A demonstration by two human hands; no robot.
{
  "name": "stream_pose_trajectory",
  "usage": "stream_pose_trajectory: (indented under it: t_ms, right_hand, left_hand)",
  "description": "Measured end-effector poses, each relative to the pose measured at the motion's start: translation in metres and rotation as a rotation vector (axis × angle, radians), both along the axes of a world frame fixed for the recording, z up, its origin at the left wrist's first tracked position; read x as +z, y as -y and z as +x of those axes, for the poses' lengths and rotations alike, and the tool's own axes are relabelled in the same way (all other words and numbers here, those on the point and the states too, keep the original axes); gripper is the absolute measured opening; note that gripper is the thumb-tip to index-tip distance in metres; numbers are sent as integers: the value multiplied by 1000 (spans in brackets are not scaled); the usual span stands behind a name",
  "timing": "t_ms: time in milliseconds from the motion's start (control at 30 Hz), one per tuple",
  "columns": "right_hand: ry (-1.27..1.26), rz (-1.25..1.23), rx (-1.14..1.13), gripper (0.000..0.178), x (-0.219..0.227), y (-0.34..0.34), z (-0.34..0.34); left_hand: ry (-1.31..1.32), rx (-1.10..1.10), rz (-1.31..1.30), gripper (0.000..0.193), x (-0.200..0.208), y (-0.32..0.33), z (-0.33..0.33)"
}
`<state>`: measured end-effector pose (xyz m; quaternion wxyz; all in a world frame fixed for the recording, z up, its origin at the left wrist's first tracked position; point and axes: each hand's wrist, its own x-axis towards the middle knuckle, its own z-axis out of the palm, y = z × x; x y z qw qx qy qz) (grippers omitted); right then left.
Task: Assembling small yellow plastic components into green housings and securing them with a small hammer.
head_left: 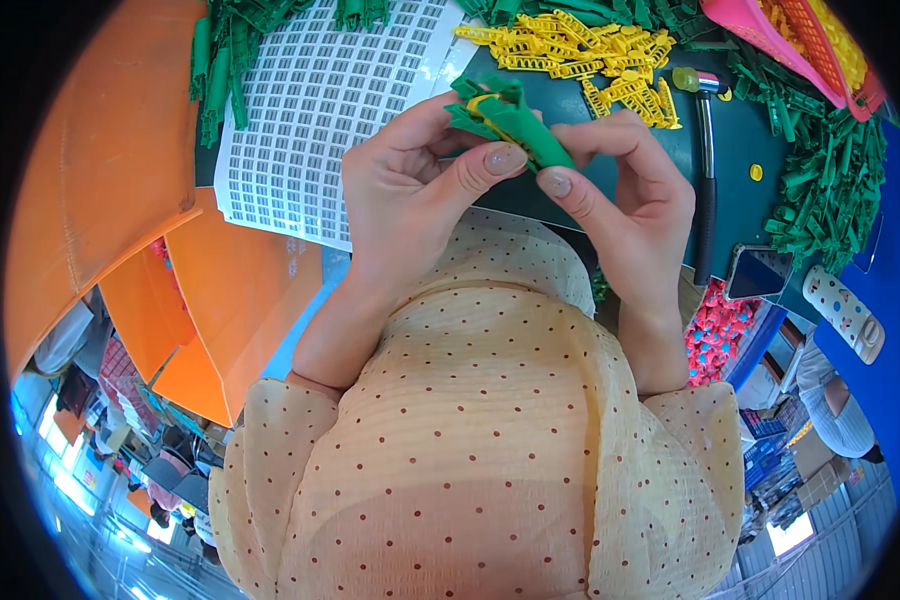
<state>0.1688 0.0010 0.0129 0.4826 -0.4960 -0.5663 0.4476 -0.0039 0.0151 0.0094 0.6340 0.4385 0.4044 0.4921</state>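
Note:
A green plastic part [530, 130] with a bit of yellow inside is held up between my two hands, over the near edge of the table. My left hand [410, 185] is closed round its left end, the thumb pressed along its lower side. At the other end, my right hand [625, 185] has its thumb and forefinger pinched at the part's tip. Beyond them lies a heap of yellow ladder-shaped plastic pieces [590, 50]. A printed sheet of small grey labels [300, 130] lies under and left of my left hand.
On the right lie a black-handled hammer [708, 150], a phone [758, 272], a spotted white case [842, 310] and piled green parts [830, 190]. A pink basket [790, 45] stands at the back right. Orange bins [100, 150] stand left.

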Motion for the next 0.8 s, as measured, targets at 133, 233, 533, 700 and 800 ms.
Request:
stream_pose_trajectory:
  t_ms: [133,233,533,700,800]
  right_hand:
    - [21,26,-17,26,3,-2,2]
    - [91,47,-29,26,4,0,1]
    - [171,63,-24,25,5,-3,2]
    - [140,64,-6,24,1,-4,2]
    - [144,52,7,23,1,-4,1]
  left_hand:
    - [-34,-1,-13,33,2,-2,2]
    - [5,7,11,34,-1,-1,3]
    - [6,5,2,34,0,-3,3]
    - [-11,-4,-15,33,0,-3,3]
    - [-31,-14,-31,34,-1,-3,2]
